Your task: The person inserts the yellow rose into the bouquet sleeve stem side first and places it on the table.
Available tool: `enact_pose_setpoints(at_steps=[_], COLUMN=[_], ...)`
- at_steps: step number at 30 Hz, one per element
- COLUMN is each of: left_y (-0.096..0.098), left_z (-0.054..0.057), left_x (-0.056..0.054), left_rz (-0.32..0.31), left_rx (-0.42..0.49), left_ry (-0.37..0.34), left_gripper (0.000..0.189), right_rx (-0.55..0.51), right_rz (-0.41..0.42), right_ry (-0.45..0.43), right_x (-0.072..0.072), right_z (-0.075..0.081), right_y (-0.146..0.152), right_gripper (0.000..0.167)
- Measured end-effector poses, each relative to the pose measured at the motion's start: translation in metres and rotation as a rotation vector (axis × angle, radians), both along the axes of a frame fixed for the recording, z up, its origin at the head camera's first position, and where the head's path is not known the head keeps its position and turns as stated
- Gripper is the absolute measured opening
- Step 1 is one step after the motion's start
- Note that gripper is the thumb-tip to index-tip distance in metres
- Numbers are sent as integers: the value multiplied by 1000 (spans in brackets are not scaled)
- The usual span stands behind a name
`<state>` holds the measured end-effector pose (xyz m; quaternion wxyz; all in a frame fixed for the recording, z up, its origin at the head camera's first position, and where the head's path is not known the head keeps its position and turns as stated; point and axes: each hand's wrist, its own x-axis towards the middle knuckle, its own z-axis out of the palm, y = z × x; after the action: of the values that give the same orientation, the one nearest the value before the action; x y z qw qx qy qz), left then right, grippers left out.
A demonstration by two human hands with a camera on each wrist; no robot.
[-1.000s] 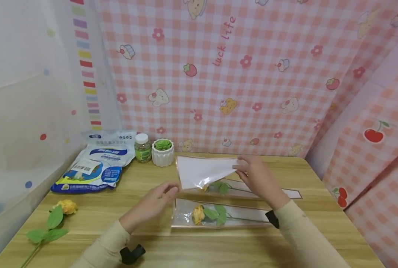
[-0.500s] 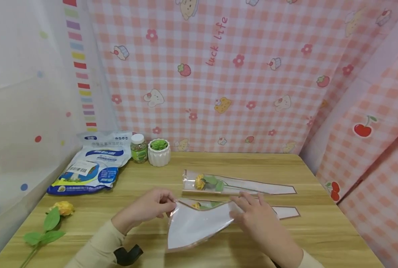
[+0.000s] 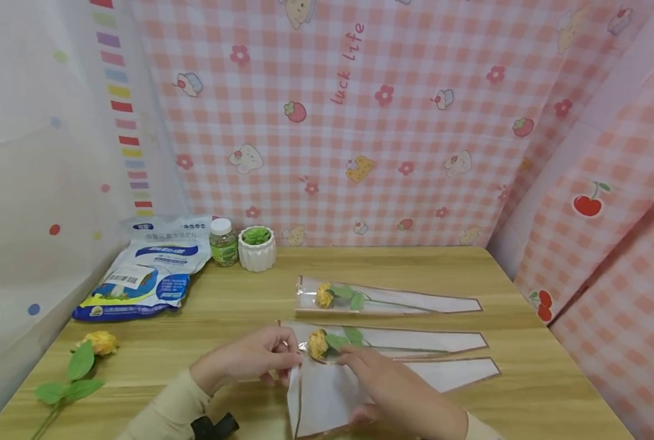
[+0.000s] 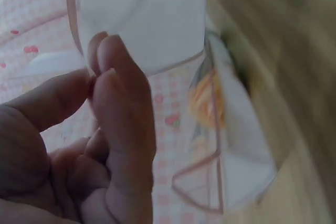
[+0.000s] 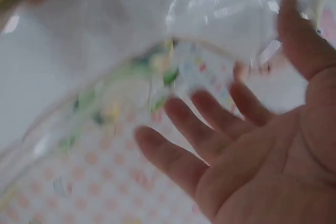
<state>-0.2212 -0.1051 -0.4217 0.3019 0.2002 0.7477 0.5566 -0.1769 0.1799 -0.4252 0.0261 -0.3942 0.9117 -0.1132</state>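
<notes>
My left hand (image 3: 255, 357) pinches the edge of a white-backed flower sleeve (image 3: 327, 397) with a thin brown border, near its wide end; the left wrist view shows thumb and fingertips meeting at that edge (image 4: 79, 35). Over the same sleeve lies my right hand (image 3: 404, 388), its fingers spread and extended in the right wrist view, close to the clear film (image 5: 220, 3). Just beyond, a second sleeve holds a yellow rose (image 3: 318, 344) with green leaves. Farther back, another sleeve (image 3: 448, 302) holds a similar rose (image 3: 324, 295).
A loose yellow rose (image 3: 100, 343) lies at the left of the wooden table (image 3: 206, 330). Behind it are a blue and white bag (image 3: 145, 269), a white-capped jar (image 3: 224, 243) and a small potted plant (image 3: 257, 249). A pink checked cloth (image 3: 327, 146) hangs behind.
The held sleeve has come from the back of the table to the front, nearest the person. Both hands moved with it; the left hand has taken hold of its edge.
</notes>
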Motion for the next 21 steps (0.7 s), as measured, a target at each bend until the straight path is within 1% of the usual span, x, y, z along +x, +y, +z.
enact_pose_setpoints(at_steps=[2, 3, 5, 7, 9, 12, 13, 17, 19, 21], left_y=[3, 5, 7, 9, 10, 9, 8, 5, 3, 3], left_z=[-2, -3, -4, -6, -7, -8, -8, -8, -7, -5], left_x=[2, 3, 4, 4, 4, 3, 2, 1, 1, 1], left_rz=[8, 12, 20, 26, 33, 35, 34, 15, -1, -23], left_rx=[17, 27, 46, 61, 72, 73, 70, 52, 56, 51], left_ry=[-13, -24, -31, -35, -39, -23, -23, -23, -32, -36], left_gripper=[18, 18, 18, 18, 17, 17, 16, 14, 12, 10], right_rx=[-58, -74, -99, -102, -104, -126, -133, -172, -183, -192], right_rz=[-19, -19, -15, 33, 92, 147, 152, 138, 141, 144], right_ry=[-66, -84, -100, -58, 16, 91, 99, 61, 69, 74], right_x=[1, 2, 4, 5, 5, 4, 4, 3, 2, 0], right_z=[-6, -9, -17, -25, -30, -34, -34, -33, -33, -34], right_y=[-14, -19, -27, -31, -32, -31, -30, -27, -26, -24], right_gripper=[90, 94, 98, 95, 92, 86, 87, 86, 87, 84])
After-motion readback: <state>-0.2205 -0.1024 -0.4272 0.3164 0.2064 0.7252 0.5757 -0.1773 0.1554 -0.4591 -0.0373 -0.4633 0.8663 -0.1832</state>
